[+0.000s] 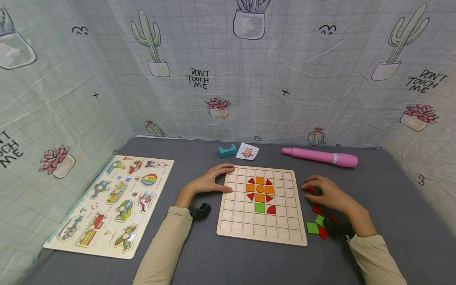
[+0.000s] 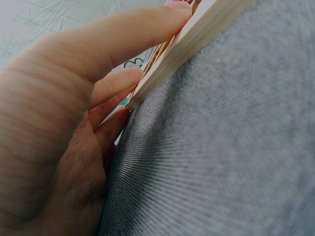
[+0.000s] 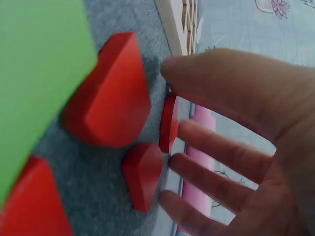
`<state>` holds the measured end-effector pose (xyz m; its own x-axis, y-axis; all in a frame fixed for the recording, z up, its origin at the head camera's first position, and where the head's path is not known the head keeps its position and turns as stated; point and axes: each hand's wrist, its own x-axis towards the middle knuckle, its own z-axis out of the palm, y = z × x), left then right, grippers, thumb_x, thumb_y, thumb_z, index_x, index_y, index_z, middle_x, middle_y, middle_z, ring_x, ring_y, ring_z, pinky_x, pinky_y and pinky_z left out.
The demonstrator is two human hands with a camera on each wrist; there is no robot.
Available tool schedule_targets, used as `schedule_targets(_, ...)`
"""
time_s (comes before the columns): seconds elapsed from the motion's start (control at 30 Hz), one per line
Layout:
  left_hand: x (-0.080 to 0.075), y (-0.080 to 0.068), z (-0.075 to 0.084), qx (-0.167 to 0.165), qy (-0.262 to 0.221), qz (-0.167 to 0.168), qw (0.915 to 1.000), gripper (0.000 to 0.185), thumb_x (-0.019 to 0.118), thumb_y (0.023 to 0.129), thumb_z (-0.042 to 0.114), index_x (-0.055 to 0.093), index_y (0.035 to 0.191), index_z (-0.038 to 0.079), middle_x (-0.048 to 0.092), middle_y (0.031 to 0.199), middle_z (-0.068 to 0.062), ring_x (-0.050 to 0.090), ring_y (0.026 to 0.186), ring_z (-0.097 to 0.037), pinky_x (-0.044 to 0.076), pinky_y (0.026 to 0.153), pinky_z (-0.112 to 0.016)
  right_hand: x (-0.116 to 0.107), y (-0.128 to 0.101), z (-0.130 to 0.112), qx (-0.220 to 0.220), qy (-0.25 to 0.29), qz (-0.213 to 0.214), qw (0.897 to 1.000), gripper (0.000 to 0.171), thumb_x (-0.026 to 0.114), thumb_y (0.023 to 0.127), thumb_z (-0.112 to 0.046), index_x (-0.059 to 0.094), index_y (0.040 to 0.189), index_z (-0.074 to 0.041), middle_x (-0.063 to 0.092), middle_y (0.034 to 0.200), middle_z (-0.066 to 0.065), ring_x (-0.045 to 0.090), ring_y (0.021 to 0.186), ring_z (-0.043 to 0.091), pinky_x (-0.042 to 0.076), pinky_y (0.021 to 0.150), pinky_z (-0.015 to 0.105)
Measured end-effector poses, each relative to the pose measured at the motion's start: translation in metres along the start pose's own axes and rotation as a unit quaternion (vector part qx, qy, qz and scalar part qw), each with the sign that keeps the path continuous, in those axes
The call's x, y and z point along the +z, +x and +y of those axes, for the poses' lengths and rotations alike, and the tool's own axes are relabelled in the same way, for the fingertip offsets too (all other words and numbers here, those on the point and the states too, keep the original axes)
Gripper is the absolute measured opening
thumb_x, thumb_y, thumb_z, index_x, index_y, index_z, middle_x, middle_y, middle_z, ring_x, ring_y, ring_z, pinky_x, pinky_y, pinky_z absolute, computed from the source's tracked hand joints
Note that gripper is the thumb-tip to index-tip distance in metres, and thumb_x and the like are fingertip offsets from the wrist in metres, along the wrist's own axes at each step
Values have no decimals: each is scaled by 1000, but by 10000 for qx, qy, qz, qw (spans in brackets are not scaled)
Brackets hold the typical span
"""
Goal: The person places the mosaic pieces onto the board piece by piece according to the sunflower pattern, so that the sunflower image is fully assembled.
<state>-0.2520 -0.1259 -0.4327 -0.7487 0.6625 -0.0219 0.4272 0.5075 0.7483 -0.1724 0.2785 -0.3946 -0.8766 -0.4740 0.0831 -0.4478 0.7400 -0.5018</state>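
Observation:
A wooden grid board (image 1: 261, 233) lies on the grey cloth, with a flower pattern of orange squares (image 1: 260, 189), red triangles, a green square (image 1: 260, 208) and a red quarter-round in its cells. My left hand (image 1: 222, 180) grips the board's upper left corner. The left wrist view shows the thumb (image 2: 128, 34) on top and the fingers against the board edge (image 2: 197, 34). My right hand (image 1: 317, 190) hovers over loose red and green pieces (image 1: 317, 226) just right of the board. There the thumb and a finger pinch a small red piece (image 3: 169, 123) standing on its edge.
A vehicle peg puzzle (image 1: 114, 202) lies at the left. Behind the board are a teal block (image 1: 227, 151), a small card (image 1: 247, 151) and a pink pen-shaped tube (image 1: 320, 157). Cactus-print cloth walls close in the back and sides.

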Motion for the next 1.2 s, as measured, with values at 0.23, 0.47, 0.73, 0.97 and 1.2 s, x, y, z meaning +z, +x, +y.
schedule_targets(0.23,1,0,0,-48,8,33,10000,75,76,84,29,43,148,8,29,158,-6,19,147,-29,16,116,-56,1,0,4,-127,-41,-21,9999,18,74,84,-5,72,102,-2,62,111,21,56,106,43,45,90,61)
schedule_targets(0.47,1,-1,1,-101,26,35,9999,75,77,84,26,43,148,9,29,158,-5,18,148,-28,15,117,-55,1,1,4,-245,-13,0,9997,16,74,83,0,72,97,-7,66,101,7,61,94,30,51,83,48)
schedule_targets(0.73,2,0,-1,-37,9,25,10000,73,76,84,26,44,147,9,29,158,-5,19,147,-28,15,117,-55,1,0,5,-294,-27,-10,9996,19,73,82,4,73,97,-8,67,97,2,62,90,23,54,79,38)
schedule_targets(0.97,2,0,-1,3,16,36,10000,72,76,84,26,45,147,9,30,158,-6,19,147,-28,15,116,-56,0,0,5,-464,61,-62,9989,17,73,82,2,73,97,-7,67,96,3,62,89,21,55,77,37)
schedule_targets(1.2,2,-1,-2,-39,-18,26,10000,73,76,84,26,44,147,10,29,158,-5,18,147,-28,15,116,-56,-1,1,-3,-731,416,-281,9961,16,73,84,1,72,99,-5,67,97,6,62,87,17,56,73,34)
